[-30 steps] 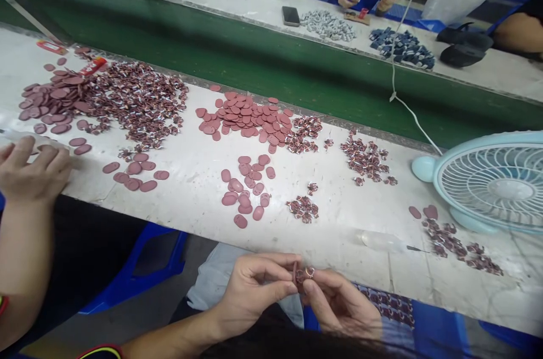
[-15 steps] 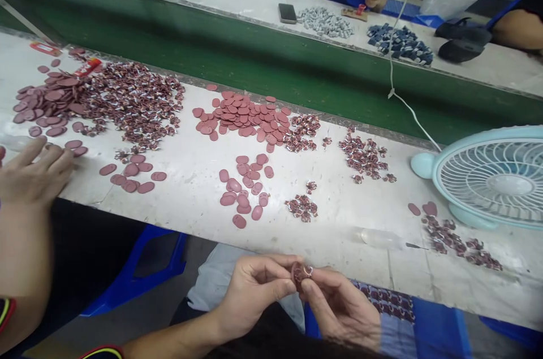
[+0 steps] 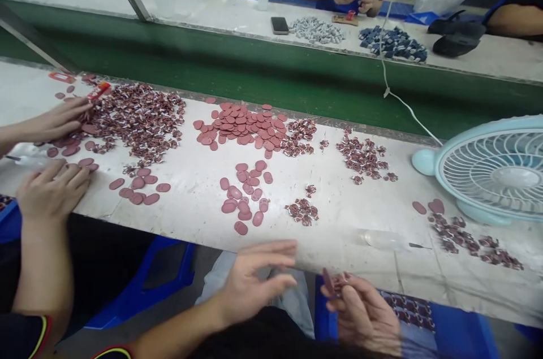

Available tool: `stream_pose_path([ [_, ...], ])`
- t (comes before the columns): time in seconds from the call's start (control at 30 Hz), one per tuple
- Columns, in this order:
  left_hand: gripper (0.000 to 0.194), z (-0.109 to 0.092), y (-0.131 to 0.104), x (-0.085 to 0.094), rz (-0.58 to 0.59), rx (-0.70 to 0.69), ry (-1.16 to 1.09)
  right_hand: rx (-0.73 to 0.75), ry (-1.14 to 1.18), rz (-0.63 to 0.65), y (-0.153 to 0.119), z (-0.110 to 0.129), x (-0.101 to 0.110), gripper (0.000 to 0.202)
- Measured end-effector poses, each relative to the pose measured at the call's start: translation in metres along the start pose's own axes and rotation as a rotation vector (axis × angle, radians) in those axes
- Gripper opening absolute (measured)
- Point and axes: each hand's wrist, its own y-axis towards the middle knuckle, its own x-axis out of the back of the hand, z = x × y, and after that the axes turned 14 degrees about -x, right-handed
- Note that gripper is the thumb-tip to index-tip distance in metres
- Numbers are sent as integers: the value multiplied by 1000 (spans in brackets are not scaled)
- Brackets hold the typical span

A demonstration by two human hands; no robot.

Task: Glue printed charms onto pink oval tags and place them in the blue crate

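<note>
My left hand [image 3: 257,282] hovers in front of the table edge with its fingers apart and nothing in them. To its right, my right hand [image 3: 369,314] pinches a small maroon piece with an oval disc [image 3: 328,282] on it. The disc stands on edge, facing left; fingers partly hide the rest. Nearest on the table are loose reddish oval discs [image 3: 244,206] and a little cluster of brown-and-white crab-like parts [image 3: 302,211]. Below the table edge, partly behind my right hand, a blue tray [image 3: 460,328] holds rows of maroon pieces [image 3: 409,309].
A clear bottle with a needle tip [image 3: 384,239] lies on the table, left of more maroon parts [image 3: 475,243]. A light-blue fan [image 3: 500,172] stands at right. At left, a co-worker's hands [image 3: 55,189] rest near piled parts [image 3: 139,116]. Across the green divider [image 3: 254,65] another person works.
My left hand has let go of the maroon piece and opened. My right hand has moved right with it. The neighbour's second hand now reaches over the left pile.
</note>
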Motion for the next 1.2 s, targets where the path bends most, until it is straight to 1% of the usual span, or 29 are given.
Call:
stream_pose_path([
  [0.07, 14, 2, 26, 24, 38, -182, 368, 35, 39, -115, 6, -6, 19, 38],
  [0.1, 17, 5, 40, 36, 53, -219, 467, 64, 42, -173, 7, -9, 31, 43],
  [0.13, 19, 8, 55, 46, 68, -238, 523, 72, 27, -219, 7, -12, 44, 42],
  [0.17, 21, 11, 69, 54, 91, -250, 582, 60, -2, -260, 7, -15, 59, 38],
  [0.23, 22, 15, 90, 64, 154, -259, 668, 3, -64, -365, 1, -21, 90, 27],
  [0.27, 22, 17, 97, 67, 189, -263, 708, -37, -102, -414, -3, -25, 106, 24],
  [0.33, 23, 15, 105, 72, 254, -270, 767, -105, -154, -512, -14, -36, 135, 25],
  [0.4, 27, 11, 109, 75, 297, -274, 829, -169, -146, -590, -26, -48, 158, 36],
  [0.47, 32, 6, 111, 79, 314, -283, 924, -248, -122, -637, -36, -61, 172, 47],
  [0.53, 39, 1, 113, 80, 318, -264, 953, -320, -129, -638, -43, -76, 178, 53],
  [0.63, 44, -9, 111, 77, 301, -116, 832, -395, -194, -595, -45, -100, 176, 53],
  [0.73, 41, -18, 103, 70, 167, 17, 663, -396, -284, -527, -38, -127, 166, 50],
  [0.8, 37, -20, 95, 66, 103, 30, 519, -371, -340, -488, -32, -145, 161, 47],
  [0.83, 34, -20, 91, 64, 113, 15, 438, -359, -366, -471, -29, -153, 159, 44],
  [0.93, 25, -16, 78, 60, 195, -44, 225, -341, -431, -431, -23, -173, 156, 34],
  [0.97, 23, -15, 72, 58, 195, -34, 170, -339, -448, -421, -21, -178, 156, 31],
  [1.03, 21, -15, 61, 54, 133, 38, 85, -337, -474, -408, -19, -184, 156, 27],
  [1.1, 28, -18, 50, 50, 65, 132, 11, -337, -488, -398, -17, -188, 155, 25],
  [1.2, 40, -25, 39, 46, 61, 226, -83, -347, -486, -394, -13, -186, 151, 25],
])
